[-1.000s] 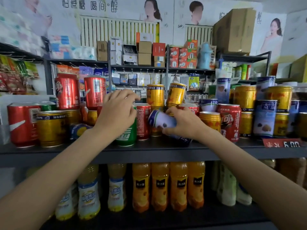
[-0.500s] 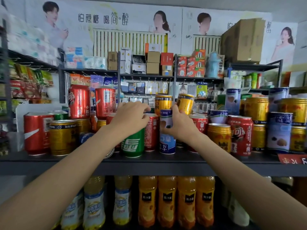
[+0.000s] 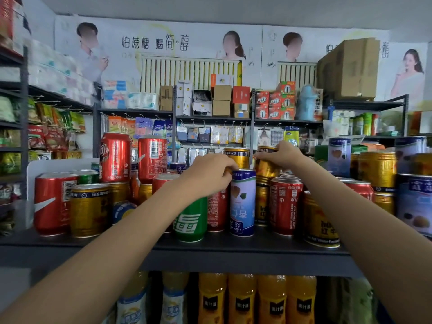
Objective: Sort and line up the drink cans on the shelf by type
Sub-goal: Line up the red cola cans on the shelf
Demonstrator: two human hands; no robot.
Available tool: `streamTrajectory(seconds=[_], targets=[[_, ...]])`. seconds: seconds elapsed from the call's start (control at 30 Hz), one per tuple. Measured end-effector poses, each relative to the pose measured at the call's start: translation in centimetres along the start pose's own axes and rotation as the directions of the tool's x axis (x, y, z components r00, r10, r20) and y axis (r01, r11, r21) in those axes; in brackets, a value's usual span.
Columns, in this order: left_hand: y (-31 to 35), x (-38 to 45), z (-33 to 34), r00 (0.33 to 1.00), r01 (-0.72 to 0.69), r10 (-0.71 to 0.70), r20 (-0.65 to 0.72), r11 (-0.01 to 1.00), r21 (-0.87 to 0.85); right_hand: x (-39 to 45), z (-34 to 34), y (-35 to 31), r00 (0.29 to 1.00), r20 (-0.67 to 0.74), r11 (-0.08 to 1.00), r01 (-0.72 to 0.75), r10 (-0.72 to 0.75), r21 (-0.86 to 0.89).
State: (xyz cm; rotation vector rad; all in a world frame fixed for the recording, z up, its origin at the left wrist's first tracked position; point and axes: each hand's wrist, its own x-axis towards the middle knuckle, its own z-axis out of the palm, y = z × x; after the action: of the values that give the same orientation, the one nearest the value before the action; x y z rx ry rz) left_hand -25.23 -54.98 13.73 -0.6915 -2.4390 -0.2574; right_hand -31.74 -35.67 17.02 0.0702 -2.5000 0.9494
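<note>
Mixed drink cans crowd the dark shelf (image 3: 233, 251): red cola cans (image 3: 55, 204), gold cans (image 3: 90, 210) and blue-and-white cans (image 3: 413, 202), some stacked two high. A slim blue-and-white can (image 3: 242, 204) stands upright at the shelf's front middle. My left hand (image 3: 208, 176) is curled over the top of a green can (image 3: 190, 218), its fingertips next to the slim can's rim. My right hand (image 3: 278, 155) grips the top of a tilted gold can (image 3: 265, 168) stacked in the second tier, beside another upright gold can (image 3: 237, 156).
A white divider panel (image 3: 31, 174) closes the shelf's left end. Orange juice bottles (image 3: 242, 298) and pale drink bottles (image 3: 133, 307) fill the shelf below. Behind stand further racks with boxes (image 3: 221, 100), snack bags (image 3: 46, 134) and a cardboard box (image 3: 348, 69).
My right hand stood the slim blue-and-white can upright on the shelf, let it go and rose to the tilted gold can. My left hand stayed on the green can. The view tilted up.
</note>
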Motion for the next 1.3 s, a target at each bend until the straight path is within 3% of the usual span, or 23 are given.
streamTrajectory(seconds=[0.07, 0.2, 0.33, 0.6, 0.67, 0.73, 0.8, 0.87, 0.9, 0.93, 0.97, 1.07, 1.17, 1.2, 1.3], targets=[[0.1, 0.1, 0.2, 1.0, -0.001, 0.001, -0.024, 1.0, 0.007, 0.3, 0.3, 0.0, 1.0, -0.017, 1.0, 0.012, -0.012, 0.027], [0.2, 0.4, 0.4, 0.998, -0.005, 0.006, -0.058, 1.0, 0.023, 0.5, -0.5, 0.6, 0.996, 0.093, 0.938, -0.031, -0.001, 0.345], [0.1, 0.8, 0.6, 0.994, -0.024, 0.031, -0.102, 0.997, 0.067, 0.8, -1.2, 1.1, 0.987, 0.131, 0.868, 0.018, -0.095, 0.496], [0.8, 2.3, -0.3, 0.993, 0.022, -0.012, -0.115, 0.996, 0.084, -0.1, -5.3, -0.2, 0.969, 0.085, 0.823, 0.149, -0.232, 0.548], [1.4, 2.7, -0.2, 0.988, 0.022, -0.027, -0.15, 0.999, -0.04, -0.6, -6.2, 0.3, 0.974, 0.083, 0.814, 0.129, -0.212, 0.567], [2.6, 3.3, -0.1, 0.99, 0.044, -0.082, -0.111, 0.951, -0.306, -1.4, -7.1, 0.9, 0.983, 0.051, 0.75, 0.099, -0.174, 0.654], [4.4, 4.0, -0.1, 0.987, 0.14, -0.161, 0.026, 0.756, -0.639, -2.6, -7.8, 1.2, 0.984, 0.038, 0.65, 0.085, -0.173, 0.755], [6.2, 4.7, -0.6, 0.962, 0.253, -0.18, 0.208, 0.287, -0.924, -3.9, -8.8, 1.4, 0.971, 0.046, 0.63, 0.114, -0.233, 0.768], [6.8, 5.1, -0.6, 0.954, 0.262, -0.162, 0.25, 0.051, -0.964, -4.6, -9.3, 1.6, 0.963, 0.052, 0.664, 0.144, -0.266, 0.734], [7.3, 5.4, -0.6, 0.956, 0.239, -0.157, 0.249, -0.078, -0.968, -5.3, -10.0, 1.9, 0.955, 0.061, 0.716, 0.174, -0.29, 0.676], [7.9, 5.9, -0.4, 0.96, 0.209, -0.166, 0.223, -0.098, -0.973, -6.0, -10.6, 2.1, 0.951, 0.066, 0.778, 0.205, -0.301, 0.595], [10.4, 7.3, 0.4, 0.985, 0.092, -0.148, 0.09, 0.007, -0.996, -8.1, -11.8, 3.3, 0.937, 0.052, 0.9, 0.315, -0.346, 0.302], [13.1, 8.3, 1.0, 0.997, -0.026, -0.075, -0.036, 0.128, -0.991, -9.5, -12.3, 5.5, 0.921, -0.041, 0.897, 0.388, -0.388, 0.214], [13.7, 8.4, 1.2, 0.997, -0.059, -0.041, -0.07, 0.219, -0.974, -9.8, -12.6, 6.5, 0.928, -0.129, 0.898, 0.372, -0.351, 0.235], [14.5, 8.2, 2.7, 0.988, -0.157, 0.103, -0.118, 0.653, -0.741, -10.9, -13.9, 10.3, 0.887, -0.436, 0.944, 0.259, -0.149, 0.204]])
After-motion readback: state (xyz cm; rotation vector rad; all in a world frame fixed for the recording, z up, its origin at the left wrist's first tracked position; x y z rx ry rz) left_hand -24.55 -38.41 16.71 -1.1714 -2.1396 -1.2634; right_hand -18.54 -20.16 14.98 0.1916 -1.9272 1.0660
